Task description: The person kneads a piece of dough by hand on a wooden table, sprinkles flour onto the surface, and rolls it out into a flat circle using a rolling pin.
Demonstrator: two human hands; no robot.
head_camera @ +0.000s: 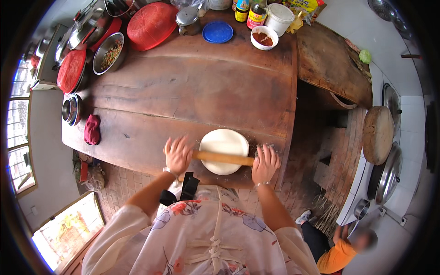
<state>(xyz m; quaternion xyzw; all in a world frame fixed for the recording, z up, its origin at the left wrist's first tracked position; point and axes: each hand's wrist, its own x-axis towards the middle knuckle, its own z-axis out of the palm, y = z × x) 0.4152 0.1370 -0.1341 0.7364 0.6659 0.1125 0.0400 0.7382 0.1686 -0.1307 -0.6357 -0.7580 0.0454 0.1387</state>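
Note:
A round, flat sheet of pale dough lies near the front edge of the wooden table. Across it runs a wooden rolling pin, slightly blurred. My left hand rests over the pin's left end, fingers extended and blurred. Over its right end is my right hand, also with its fingers stretched forward. Both palms bear on the pin rather than wrapping round it, as far as can be seen. Traces of flour are scattered on the wood around the dough.
A crumpled red cloth and metal bowls lie at the left. Behind stand a bowl of chopped filling, a red basket, a blue lid and a bowl of red sauce. Another person is at the lower right.

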